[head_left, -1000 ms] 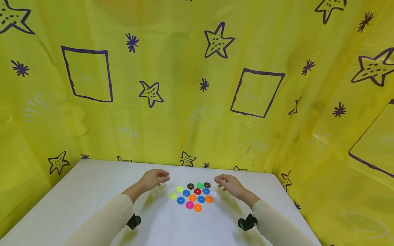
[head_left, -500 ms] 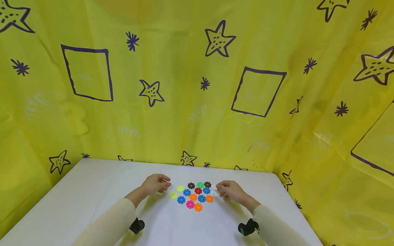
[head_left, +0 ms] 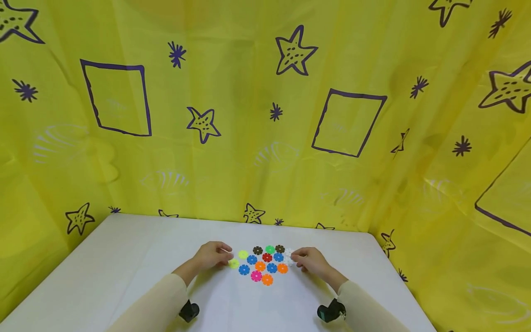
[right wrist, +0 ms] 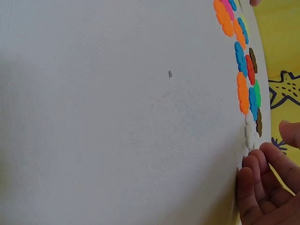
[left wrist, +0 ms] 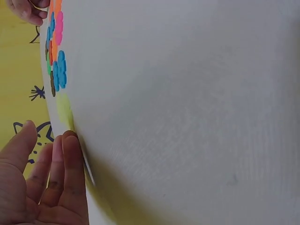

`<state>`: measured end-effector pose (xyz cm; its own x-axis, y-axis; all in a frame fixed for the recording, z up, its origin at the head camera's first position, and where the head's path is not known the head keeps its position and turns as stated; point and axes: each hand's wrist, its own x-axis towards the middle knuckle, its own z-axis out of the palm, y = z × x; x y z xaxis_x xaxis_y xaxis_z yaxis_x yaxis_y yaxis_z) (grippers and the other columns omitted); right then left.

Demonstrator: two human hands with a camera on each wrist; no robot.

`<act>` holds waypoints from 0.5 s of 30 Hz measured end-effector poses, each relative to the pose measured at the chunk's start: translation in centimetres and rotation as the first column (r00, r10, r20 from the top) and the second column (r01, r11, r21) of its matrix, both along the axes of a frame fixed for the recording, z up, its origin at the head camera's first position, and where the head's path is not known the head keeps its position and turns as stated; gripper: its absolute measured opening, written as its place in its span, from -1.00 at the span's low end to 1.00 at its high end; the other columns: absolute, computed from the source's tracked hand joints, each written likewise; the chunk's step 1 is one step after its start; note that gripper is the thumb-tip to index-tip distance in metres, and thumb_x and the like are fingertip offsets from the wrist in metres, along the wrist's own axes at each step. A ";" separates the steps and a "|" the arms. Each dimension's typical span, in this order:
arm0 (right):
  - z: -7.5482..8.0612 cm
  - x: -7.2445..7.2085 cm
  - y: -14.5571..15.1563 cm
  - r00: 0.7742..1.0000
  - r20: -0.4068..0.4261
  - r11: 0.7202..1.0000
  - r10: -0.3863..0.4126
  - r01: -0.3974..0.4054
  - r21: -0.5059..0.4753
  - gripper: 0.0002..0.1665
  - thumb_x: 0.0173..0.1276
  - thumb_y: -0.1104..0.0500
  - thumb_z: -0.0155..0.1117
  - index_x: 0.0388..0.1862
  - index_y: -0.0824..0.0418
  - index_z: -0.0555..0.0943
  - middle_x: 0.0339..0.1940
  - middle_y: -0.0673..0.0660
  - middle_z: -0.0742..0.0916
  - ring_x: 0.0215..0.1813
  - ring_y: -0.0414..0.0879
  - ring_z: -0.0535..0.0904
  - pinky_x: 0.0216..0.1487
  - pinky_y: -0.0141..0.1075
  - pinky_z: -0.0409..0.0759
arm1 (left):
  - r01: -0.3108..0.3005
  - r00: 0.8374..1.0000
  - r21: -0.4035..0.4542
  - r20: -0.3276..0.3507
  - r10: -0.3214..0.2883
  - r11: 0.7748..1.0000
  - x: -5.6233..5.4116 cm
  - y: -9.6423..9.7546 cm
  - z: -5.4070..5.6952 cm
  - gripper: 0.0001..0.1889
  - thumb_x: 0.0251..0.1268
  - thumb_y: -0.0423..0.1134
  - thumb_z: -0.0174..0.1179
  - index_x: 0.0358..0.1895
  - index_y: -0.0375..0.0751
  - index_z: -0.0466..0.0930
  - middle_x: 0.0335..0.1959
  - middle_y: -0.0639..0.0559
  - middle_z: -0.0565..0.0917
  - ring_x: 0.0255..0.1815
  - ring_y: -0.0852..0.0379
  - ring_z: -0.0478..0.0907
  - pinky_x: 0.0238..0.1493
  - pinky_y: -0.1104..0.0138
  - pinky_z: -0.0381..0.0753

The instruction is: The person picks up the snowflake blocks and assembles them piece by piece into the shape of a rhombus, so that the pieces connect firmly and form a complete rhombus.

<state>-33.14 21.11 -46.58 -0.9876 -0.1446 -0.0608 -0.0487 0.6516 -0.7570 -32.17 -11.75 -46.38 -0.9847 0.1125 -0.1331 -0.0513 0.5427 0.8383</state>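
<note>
Several colourful notched plastic discs (head_left: 260, 266) lie flat in a loose cluster on the white table. My left hand (head_left: 210, 256) is at the cluster's left edge, its fingertips by a yellow disc (head_left: 234, 263). In the left wrist view, the fingertips touch or nearly touch that yellow disc (left wrist: 63, 108), and the thumb stands apart from them. On the other side, my right hand (head_left: 313, 261) reaches to the white discs (head_left: 288, 255). The right wrist view has its relaxed fingers beside a white disc (right wrist: 249, 133), thumb spread away. Neither hand visibly holds anything.
A yellow curtain (head_left: 232, 175) printed with stars and frames hangs behind and beside the white table (head_left: 157, 249). Among the discs are pink (head_left: 256, 276), red (head_left: 267, 257), green (head_left: 270, 249), blue and brown ones. Black wrist cameras (head_left: 330, 311) hang under both sleeves.
Both hands have come down towards the table, the left moving slightly right to the yellow disc and the right to the white discs. The discs have not visibly moved.
</note>
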 end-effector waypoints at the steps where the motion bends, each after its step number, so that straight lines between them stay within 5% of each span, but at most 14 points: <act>1: -0.1 0.0 0.0 1.000 -0.005 1.000 -0.004 0.004 0.000 -0.71 0.37 0.11 0.31 -0.10 0.30 0.71 -0.32 0.05 0.71 -0.38 -0.12 0.53 -0.34 -0.32 0.60 | 0.000 1.000 0.002 0.001 0.000 1.000 0.0 0.1 -0.1 -0.72 0.27 -0.22 0.33 -0.02 -0.28 0.63 -0.37 0.01 0.66 -0.43 0.15 0.58 -0.30 0.36 0.69; 15: -1.3 -0.3 -0.5 0.997 -0.048 0.998 -0.052 0.051 -0.023 -0.73 0.22 0.13 0.47 -0.17 0.27 0.73 -0.33 0.05 0.69 -0.39 -0.10 0.45 -0.39 -0.34 0.51 | -0.007 0.996 -0.038 -0.091 0.004 0.999 0.8 0.5 -0.6 -0.76 0.15 -0.29 0.41 -0.14 -0.30 0.67 -0.44 0.03 0.58 -0.49 0.17 0.48 -0.41 0.40 0.59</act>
